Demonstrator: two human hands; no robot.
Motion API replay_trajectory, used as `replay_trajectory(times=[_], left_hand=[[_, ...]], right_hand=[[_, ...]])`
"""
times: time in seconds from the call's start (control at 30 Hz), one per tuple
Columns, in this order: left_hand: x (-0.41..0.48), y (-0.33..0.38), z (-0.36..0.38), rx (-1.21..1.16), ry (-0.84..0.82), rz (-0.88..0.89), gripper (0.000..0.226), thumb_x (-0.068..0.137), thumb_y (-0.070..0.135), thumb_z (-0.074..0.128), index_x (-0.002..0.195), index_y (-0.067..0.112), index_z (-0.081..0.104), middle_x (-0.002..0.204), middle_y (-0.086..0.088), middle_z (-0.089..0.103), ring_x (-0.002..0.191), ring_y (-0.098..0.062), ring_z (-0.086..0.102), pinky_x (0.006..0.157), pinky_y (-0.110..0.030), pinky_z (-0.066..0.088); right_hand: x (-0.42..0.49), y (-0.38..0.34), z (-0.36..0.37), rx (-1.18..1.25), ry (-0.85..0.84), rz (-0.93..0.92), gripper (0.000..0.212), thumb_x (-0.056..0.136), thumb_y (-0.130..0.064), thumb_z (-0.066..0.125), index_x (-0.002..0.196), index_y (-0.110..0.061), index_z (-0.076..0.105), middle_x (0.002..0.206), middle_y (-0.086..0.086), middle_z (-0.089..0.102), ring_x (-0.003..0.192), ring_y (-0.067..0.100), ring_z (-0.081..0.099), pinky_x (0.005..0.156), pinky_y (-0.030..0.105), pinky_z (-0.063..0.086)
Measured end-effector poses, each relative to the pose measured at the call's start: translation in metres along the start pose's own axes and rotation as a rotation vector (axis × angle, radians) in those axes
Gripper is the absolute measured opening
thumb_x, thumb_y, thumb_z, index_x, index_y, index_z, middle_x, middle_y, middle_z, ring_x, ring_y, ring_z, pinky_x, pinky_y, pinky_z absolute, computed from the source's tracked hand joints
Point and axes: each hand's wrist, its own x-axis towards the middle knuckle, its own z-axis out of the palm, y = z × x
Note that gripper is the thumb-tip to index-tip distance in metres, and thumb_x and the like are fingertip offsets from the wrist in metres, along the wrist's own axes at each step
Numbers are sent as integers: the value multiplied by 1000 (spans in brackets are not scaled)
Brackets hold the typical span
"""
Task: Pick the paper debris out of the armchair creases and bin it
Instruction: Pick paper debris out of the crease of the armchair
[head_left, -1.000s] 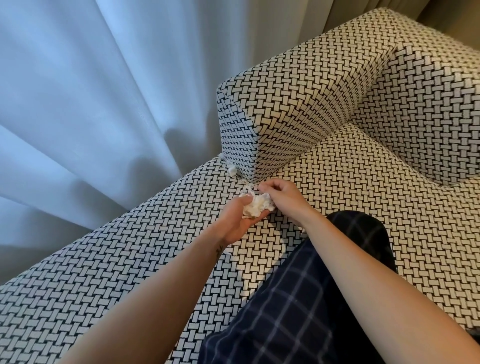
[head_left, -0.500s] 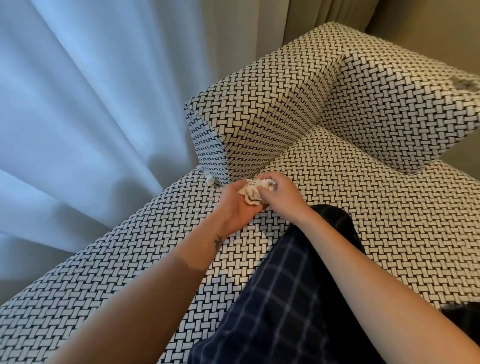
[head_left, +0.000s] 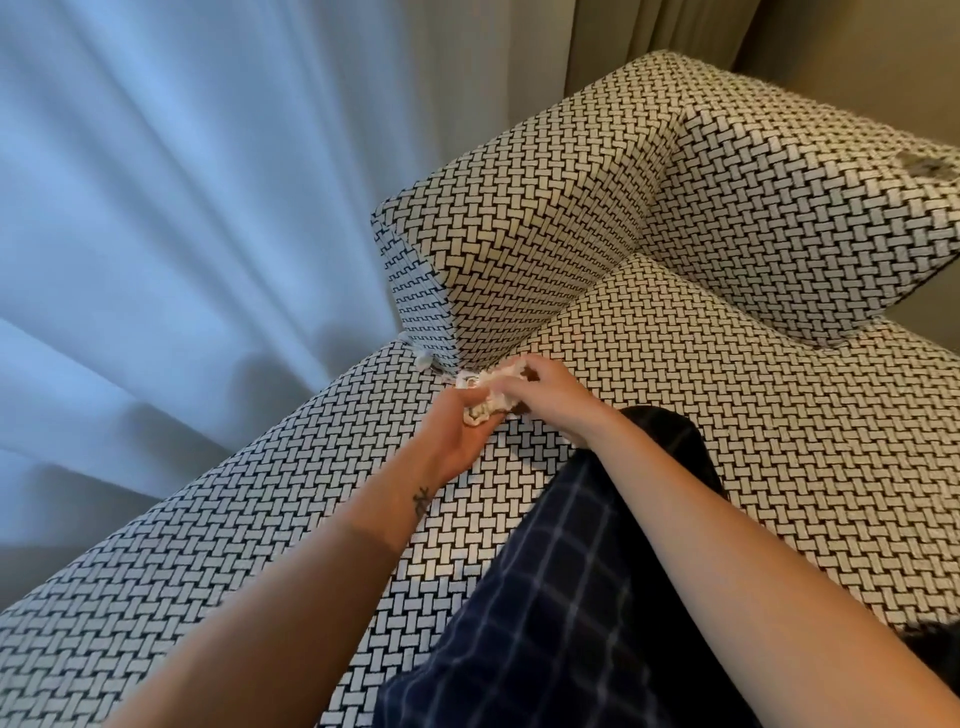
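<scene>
Paper wad (head_left: 485, 401) over the seat (head_left: 685, 426), just before the armrest (head_left: 519, 249).

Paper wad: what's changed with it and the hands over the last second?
The right hand has moved from the crease by the armrest onto the paper wad; both hands now hold it. The left hand kept its grip underneath. The small scrap at the armrest's front corner stays unpicked.

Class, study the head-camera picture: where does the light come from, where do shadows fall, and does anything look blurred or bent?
Head view: cool daylight through the curtain at left tints the armchair bluish; a shadow sits under the right hand; the paper wad looks soft; the wide lens bows straight edges.
</scene>
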Motion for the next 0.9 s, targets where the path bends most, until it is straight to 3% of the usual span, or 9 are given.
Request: replay_trajectory(times=[0.07,0.13,0.23,0.37,0.43,0.57,0.77,0.9], left_hand=[[0,3,-13,14,53,17,32,98,-5,44,130,-8,47,126,-28,58,113,-31,62,98,-37,54],[1,8,-26,32,118,43,31,98,-4,44,129,-8,48,127,-27,58,118,-31,60,98,-36,54],[6,13,-42,49,205,72,27,98,-1,46,125,-6,51,128,-26,59,119,-32,60,98,-36,54],[8,20,-56,80,294,104,37,97,4,50,133,-5,48,132,-27,58,119,-35,61,102,-40,53],[9,23,-63,68,325,114,36,98,8,52,132,-4,50,130,-27,61,116,-35,64,101,-43,54],[9,30,-77,27,342,136,33,101,17,54,128,-1,55,124,-23,67,113,-33,67,99,-42,56],[12,36,-80,1,385,177,20,102,17,53,114,3,62,116,-20,70,105,-30,70,86,-36,59],[16,42,-80,-5,452,209,14,102,17,54,109,7,62,109,-15,71,97,-25,71,74,-33,59]], right_hand=[[5,1,6,35,-38,25,20,95,-32,65,113,-24,69,116,-1,68,98,17,66,76,30,54],[10,2,12,57,-52,41,18,93,-34,63,109,-29,71,115,0,70,105,20,67,93,40,56],[15,6,19,-78,-33,36,25,98,-29,56,121,-28,65,107,4,71,104,26,68,98,48,55],[19,14,29,-316,-33,4,35,99,-22,58,134,-21,59,130,-2,60,114,18,61,100,35,52],[21,16,36,-400,-46,-24,43,95,-22,65,137,-21,56,132,1,53,113,17,58,97,31,52],[29,15,51,-549,-67,-76,58,92,-30,69,145,-22,48,140,1,46,129,19,46,112,39,41],[36,18,59,-639,-14,-152,61,93,-32,69,148,-21,46,139,3,46,134,21,40,113,38,34],[41,18,68,-671,-33,-219,57,93,-35,69,146,-23,51,127,-2,49,125,17,44,106,34,39]])
